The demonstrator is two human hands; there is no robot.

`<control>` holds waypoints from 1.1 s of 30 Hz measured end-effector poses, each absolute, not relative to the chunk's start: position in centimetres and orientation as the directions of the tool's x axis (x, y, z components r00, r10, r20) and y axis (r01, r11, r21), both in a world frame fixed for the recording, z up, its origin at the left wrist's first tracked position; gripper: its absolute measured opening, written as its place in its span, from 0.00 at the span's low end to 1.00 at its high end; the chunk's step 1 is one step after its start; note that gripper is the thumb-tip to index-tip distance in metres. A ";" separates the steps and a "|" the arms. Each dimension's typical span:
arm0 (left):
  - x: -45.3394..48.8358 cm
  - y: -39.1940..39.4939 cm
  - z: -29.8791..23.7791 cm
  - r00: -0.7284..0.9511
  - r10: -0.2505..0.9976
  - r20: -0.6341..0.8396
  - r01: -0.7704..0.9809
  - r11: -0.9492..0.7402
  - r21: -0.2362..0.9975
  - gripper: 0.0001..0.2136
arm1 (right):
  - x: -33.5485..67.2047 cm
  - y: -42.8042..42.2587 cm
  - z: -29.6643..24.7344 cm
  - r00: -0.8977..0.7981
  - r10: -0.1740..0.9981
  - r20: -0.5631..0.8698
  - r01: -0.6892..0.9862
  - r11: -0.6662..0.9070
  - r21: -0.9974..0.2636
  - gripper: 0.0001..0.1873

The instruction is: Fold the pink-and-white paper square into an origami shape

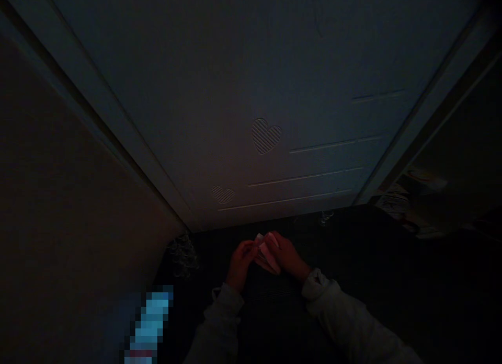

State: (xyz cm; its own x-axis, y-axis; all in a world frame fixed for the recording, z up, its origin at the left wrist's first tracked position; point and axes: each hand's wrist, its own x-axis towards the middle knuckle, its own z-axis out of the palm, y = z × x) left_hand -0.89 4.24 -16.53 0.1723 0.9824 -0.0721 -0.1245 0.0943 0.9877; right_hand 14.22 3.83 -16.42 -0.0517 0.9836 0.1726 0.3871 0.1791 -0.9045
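Observation:
In dim light, a small pink folded thing (268, 257), like paper or thin cloth, is held low in front of me above a dark surface. Its layers stand partly apart, with paler edges on top. My left hand (240, 260) pinches its left edge between thumb and fingers. On the opposite side my right hand (289, 255) is closed around it, thumb and fingers gripping the folds. Darkness hides the fingertips and the exact kind of material.
A pale door-like panel (212, 92) with embossed hearts and lines rises ahead. Curly, clear strands (184, 257) lie left, with a smaller tangle (324, 217) by the panel's foot. A pixelated bright patch (151, 322) is at lower left. Papers (396, 202) lie right.

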 end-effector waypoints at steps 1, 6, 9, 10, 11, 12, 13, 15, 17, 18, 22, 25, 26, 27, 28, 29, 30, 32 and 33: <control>-0.9 4.2 -16.5 0.175 0.982 -0.073 -0.130 0.096 0.987 0.12 | 14.2 3.8 -16.4 -0.056 0.983 0.175 0.382 0.183 -0.906 0.17; -0.8 4.2 -16.5 0.167 0.984 -0.061 -0.125 0.083 0.989 0.12 | 14.2 3.9 -16.6 -0.046 0.981 0.189 0.403 0.191 -0.895 0.17; -0.9 4.2 -16.5 0.163 0.984 -0.067 -0.113 0.086 0.990 0.12 | 14.2 4.0 -16.7 -0.038 0.981 0.191 0.419 0.189 -0.888 0.17; -0.9 4.2 -16.6 0.166 0.984 -0.070 -0.107 0.088 0.990 0.13 | 14.2 4.0 -16.7 -0.034 0.981 0.189 0.420 0.186 -0.888 0.17; -0.9 4.3 -16.6 0.163 0.984 -0.072 -0.101 0.089 0.991 0.13 | 14.2 4.0 -16.7 -0.033 0.982 0.188 0.417 0.184 -0.890 0.16; -0.9 4.3 -16.7 0.158 0.985 -0.074 -0.096 0.090 0.991 0.13 | 14.2 4.0 -16.6 -0.035 0.982 0.187 0.414 0.185 -0.892 0.16; -0.9 4.4 -16.8 0.151 0.986 -0.074 -0.094 0.088 0.992 0.13 | 14.2 3.9 -16.6 -0.038 0.982 0.187 0.408 0.186 -0.894 0.16; -0.9 4.4 -16.9 0.148 0.987 -0.068 -0.102 0.083 0.991 0.13 | 14.2 3.9 -16.5 -0.040 0.980 0.193 0.398 0.193 -0.897 0.16; -0.8 4.4 -16.9 0.150 0.986 -0.066 -0.109 0.083 0.991 0.12 | 14.2 3.8 -16.4 -0.046 0.979 0.197 0.392 0.199 -0.898 0.16; -0.8 4.4 -16.8 0.154 0.986 -0.067 -0.108 0.085 0.991 0.12 | 14.2 3.8 -16.4 -0.047 0.980 0.195 0.388 0.198 -0.900 0.16; -0.8 4.2 -16.4 0.151 0.985 -0.077 -0.105 0.094 0.990 0.14 | 14.2 3.9 -16.5 -0.046 0.982 0.186 0.389 0.189 -0.902 0.17; -0.8 4.1 -16.2 0.158 0.984 -0.078 -0.096 0.094 0.991 0.13 | 14.2 3.9 -16.5 -0.039 0.982 0.183 0.396 0.184 -0.900 0.17; -0.8 4.1 -16.2 0.159 0.984 -0.078 -0.093 0.094 0.991 0.13 | 14.2 3.9 -16.5 -0.037 0.983 0.180 0.399 0.180 -0.899 0.17; -0.8 4.1 -16.1 0.157 0.985 -0.078 -0.094 0.093 0.991 0.12 | 14.2 3.9 -16.5 -0.036 0.983 0.178 0.400 0.177 -0.899 0.17; -0.8 4.2 -16.1 0.158 0.984 -0.077 -0.098 0.094 0.991 0.13 | 14.2 3.9 -16.5 -0.038 0.983 0.177 0.399 0.177 -0.900 0.17; -0.8 4.2 -16.2 0.158 0.984 -0.077 -0.105 0.094 0.990 0.13 | 14.2 3.9 -16.5 -0.039 0.983 0.177 0.397 0.178 -0.900 0.16; -0.8 4.2 -16.2 0.158 0.984 -0.078 -0.112 0.097 0.989 0.13 | 14.2 3.9 -16.5 -0.040 0.984 0.176 0.395 0.178 -0.901 0.16; -0.8 4.2 -16.2 0.164 0.983 -0.086 -0.116 0.105 0.988 0.13 | 14.2 3.9 -16.5 -0.037 0.984 0.174 0.393 0.175 -0.903 0.16; -0.8 4.2 -16.3 0.164 0.983 -0.087 -0.116 0.107 0.987 0.13 | 14.2 3.9 -16.5 -0.037 0.983 0.177 0.394 0.177 -0.902 0.16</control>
State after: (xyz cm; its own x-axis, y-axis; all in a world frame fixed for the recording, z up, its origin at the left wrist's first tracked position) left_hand -0.83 4.25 -16.28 0.1643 0.9825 -0.0874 -0.1157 0.1072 0.9875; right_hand 14.17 3.89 -16.47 -0.0369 0.9835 0.1773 0.3944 0.1774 -0.9016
